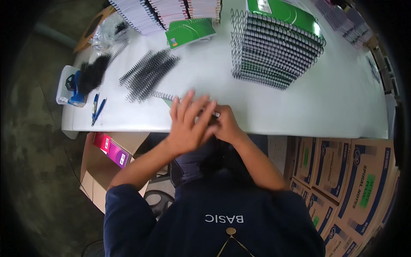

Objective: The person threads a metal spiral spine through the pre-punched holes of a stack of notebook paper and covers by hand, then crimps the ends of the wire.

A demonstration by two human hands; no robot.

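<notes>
Our left hand [188, 122], fingers spread, and curled right hand [225, 126] pressed a notebook [171, 97] being bound. Beyond it stood a finished stack [274, 51]; loose coils [147, 75] remained beside it.

Notebook-binding workshop: stacked spiral notebooks [276, 47], loose binding coils [147, 75], shipping cartons [351, 171].

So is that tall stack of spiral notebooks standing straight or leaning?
Leaning. The stack of spiral notebooks steps sideways layer by layer, its green top cover shifted right of the bottom ones, though the fisheye bend may exaggerate it.
</notes>
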